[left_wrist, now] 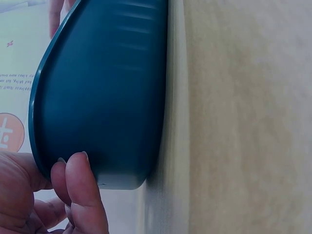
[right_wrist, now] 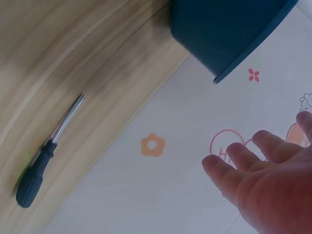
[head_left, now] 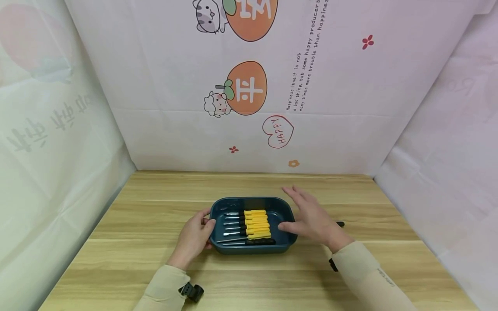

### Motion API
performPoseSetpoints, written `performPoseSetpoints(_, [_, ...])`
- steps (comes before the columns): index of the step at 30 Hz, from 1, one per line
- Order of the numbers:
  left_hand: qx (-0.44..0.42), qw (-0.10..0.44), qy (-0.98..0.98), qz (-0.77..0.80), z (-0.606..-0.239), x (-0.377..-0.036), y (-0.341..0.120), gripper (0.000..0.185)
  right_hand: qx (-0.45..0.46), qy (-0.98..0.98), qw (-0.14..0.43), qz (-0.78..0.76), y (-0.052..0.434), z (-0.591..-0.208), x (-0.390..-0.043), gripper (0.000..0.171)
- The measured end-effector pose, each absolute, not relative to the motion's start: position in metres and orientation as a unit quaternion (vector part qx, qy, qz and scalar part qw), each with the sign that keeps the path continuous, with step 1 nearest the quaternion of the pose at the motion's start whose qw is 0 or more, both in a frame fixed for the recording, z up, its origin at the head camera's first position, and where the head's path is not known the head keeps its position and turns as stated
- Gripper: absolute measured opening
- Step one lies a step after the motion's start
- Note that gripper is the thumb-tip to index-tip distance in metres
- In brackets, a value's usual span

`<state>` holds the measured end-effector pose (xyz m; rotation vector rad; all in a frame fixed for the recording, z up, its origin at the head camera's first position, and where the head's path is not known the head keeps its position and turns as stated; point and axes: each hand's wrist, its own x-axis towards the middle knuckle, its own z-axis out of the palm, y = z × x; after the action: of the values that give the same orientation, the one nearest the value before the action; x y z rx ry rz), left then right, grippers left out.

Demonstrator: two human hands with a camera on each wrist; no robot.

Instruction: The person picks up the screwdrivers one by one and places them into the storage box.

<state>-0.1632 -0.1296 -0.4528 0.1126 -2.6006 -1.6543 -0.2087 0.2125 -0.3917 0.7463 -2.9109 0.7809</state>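
Observation:
A dark blue plastic box [head_left: 249,249] stands on the table. Inside, several yellow-handled screwdrivers [head_left: 256,222] lie in a row, shafts to the left, with a black-handled screwdriver [head_left: 261,242] along the near wall. At the box's left end my left hand [head_left: 194,236] grips the rim, thumb on top and fingers against the outside. My right hand [head_left: 313,219] is over the right end with fingers spread and thumb over the inside; it holds nothing. Another black screwdriver [right_wrist: 31,180] lies on the table right of the box, mostly hidden behind the right hand in the head view.
The wooden table [head_left: 163,190] meets a white printed cloth [head_left: 175,142] at its back edge. More cloth hangs on the left and right sides. Dark straps with small devices [head_left: 191,292] sit at both wrists.

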Motion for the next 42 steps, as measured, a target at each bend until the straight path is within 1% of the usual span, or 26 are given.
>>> performPoseSetpoints(10, [0.037, 0.025, -0.842, -0.537, -0.453, -0.164, -0.128, 0.046, 0.235, -0.946, 0.055, 0.215, 0.233, -0.397, -0.213, 0.106])
performPoseSetpoints(28, [0.042, 0.019, -0.844, -0.534, -0.450, -0.162, -0.128, 0.047, 0.201, -0.962, 0.078, 0.169, 0.266, -0.408, -0.222, 0.104])
performPoseSetpoints(42, [0.042, 0.022, -0.847, -0.530, -0.450, -0.162, -0.129, 0.046, 0.182, -0.969, 0.060, 0.155, 0.289, -0.413, -0.226, 0.103])
